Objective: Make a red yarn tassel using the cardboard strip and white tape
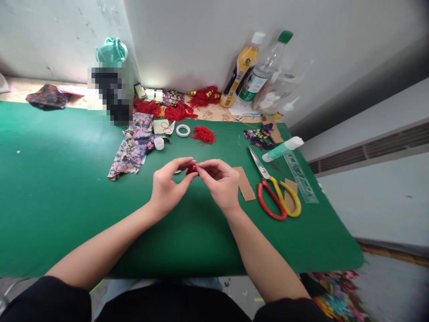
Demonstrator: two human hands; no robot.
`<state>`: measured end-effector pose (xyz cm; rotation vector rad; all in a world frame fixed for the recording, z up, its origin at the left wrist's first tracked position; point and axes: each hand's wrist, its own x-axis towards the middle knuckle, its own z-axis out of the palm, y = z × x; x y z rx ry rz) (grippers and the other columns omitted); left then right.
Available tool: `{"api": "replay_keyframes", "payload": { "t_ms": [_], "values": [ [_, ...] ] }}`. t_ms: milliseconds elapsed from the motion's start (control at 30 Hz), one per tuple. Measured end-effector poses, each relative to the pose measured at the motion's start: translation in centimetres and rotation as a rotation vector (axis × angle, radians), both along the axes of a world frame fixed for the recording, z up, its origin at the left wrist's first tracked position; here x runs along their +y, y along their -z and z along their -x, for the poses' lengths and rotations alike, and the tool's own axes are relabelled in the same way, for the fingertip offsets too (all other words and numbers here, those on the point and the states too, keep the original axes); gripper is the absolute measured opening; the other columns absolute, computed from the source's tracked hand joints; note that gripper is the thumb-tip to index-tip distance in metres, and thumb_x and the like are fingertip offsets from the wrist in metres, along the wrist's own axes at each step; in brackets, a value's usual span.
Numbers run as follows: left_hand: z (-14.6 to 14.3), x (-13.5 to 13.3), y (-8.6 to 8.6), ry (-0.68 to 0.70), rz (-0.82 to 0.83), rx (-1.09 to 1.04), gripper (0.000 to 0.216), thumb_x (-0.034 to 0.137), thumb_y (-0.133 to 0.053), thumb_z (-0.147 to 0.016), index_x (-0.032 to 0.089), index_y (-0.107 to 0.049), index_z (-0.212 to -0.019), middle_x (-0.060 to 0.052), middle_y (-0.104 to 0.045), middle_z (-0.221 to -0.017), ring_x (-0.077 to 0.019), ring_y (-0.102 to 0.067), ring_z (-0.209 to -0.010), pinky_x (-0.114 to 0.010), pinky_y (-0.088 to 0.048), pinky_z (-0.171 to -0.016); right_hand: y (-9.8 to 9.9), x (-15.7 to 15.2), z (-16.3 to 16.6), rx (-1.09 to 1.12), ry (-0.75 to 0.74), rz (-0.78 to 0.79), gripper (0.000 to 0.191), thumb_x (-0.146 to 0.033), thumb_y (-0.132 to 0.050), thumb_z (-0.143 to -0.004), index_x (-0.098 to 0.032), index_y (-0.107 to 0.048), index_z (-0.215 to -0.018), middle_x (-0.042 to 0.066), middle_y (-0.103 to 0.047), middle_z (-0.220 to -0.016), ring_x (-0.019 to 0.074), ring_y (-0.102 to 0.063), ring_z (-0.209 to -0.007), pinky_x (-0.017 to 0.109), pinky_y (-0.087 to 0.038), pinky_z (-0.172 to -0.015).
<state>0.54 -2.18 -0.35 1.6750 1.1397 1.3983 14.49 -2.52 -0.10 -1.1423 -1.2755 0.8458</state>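
Over the middle of the green table, my left hand (170, 181) and my right hand (219, 181) meet at the fingertips. Both pinch a small dark red piece (191, 169), perhaps thread or cloth; fingers cover most of it. Just beyond them on the tabletop lies a bundle of red thread (204, 134). A roll of white tape (182, 130) and a small white cap (159, 143) sit to its left. Near my right hand is a brown cardboard piece (246, 184), partly behind the hand.
Scissors (264, 173) with red and yellow handles lie at right, near a glue stick (283, 149) and a clear ruler (301, 176). Floral fabric (134, 143) is at left. Along the wall stand a yellow bottle (241, 69) and a clear bottle (263, 74). Red tassels (177, 112) lie at the back.
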Motion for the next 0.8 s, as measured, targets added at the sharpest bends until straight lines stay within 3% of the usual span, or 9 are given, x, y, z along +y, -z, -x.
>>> {"api": "replay_keyframes", "payload": {
  "t_ms": [300,500,600,667,800],
  "values": [
    [-0.3,0.2,-0.5,0.043,0.24,-0.301,0.021,0.022,-0.071,-0.075,0.017,-0.067,-0.095,-0.007,-0.076,-0.091,-0.0179,-0.073,-0.084,-0.029,-0.061,-0.071,0.1,0.1,-0.1,0.051,0.017,0.057,0.016,-0.032,-0.077,-0.071,-0.019,-0.069,-0.076,0.001,-0.073,-0.072,0.0142,-0.07,-0.065,0.027,-0.06,-0.063],
    [-0.4,0.5,-0.7,0.047,0.24,-0.412,0.02,0.022,-0.075,-0.07,0.016,-0.068,-0.088,-0.005,-0.068,-0.097,-0.0121,-0.068,-0.069,-0.025,-0.057,-0.059,0.1,0.1,-0.2,0.057,0.001,0.031,0.019,-0.035,-0.077,-0.072,-0.019,-0.068,-0.077,0.002,-0.072,-0.074,0.0143,-0.069,-0.066,0.028,-0.059,-0.064],
    [-0.3,0.6,-0.8,0.065,0.279,-0.416,0.016,0.027,-0.076,-0.071,0.014,-0.068,-0.077,-0.004,-0.068,-0.084,-0.0091,-0.062,-0.059,-0.024,-0.053,-0.055,0.0,0.1,-0.3,0.062,-0.003,0.043,0.019,-0.035,-0.077,-0.072,-0.02,-0.068,-0.078,0.002,-0.073,-0.075,0.0139,-0.069,-0.068,0.028,-0.059,-0.067],
    [-0.3,0.7,-0.9,0.085,0.352,-0.436,0.021,0.03,-0.077,-0.071,0.014,-0.069,-0.082,-0.003,-0.069,-0.075,-0.0097,-0.061,-0.059,-0.023,-0.051,-0.054,-0.1,0.0,-0.3,0.069,-0.008,0.059,0.018,-0.034,-0.077,-0.072,-0.02,-0.068,-0.078,0.001,-0.072,-0.076,0.0138,-0.069,-0.069,0.028,-0.059,-0.068],
    [-0.4,0.7,-1.0,0.057,0.403,-0.497,0.029,0.032,-0.08,-0.067,0.016,-0.067,-0.087,-0.003,-0.072,-0.077,-0.0121,-0.064,-0.066,-0.023,-0.05,-0.055,-0.2,0.0,-0.3,0.078,-0.021,0.07,0.015,-0.031,-0.076,-0.072,-0.021,-0.068,-0.078,0.001,-0.072,-0.076,0.0133,-0.068,-0.07,0.027,-0.058,-0.068]
  ]
}}
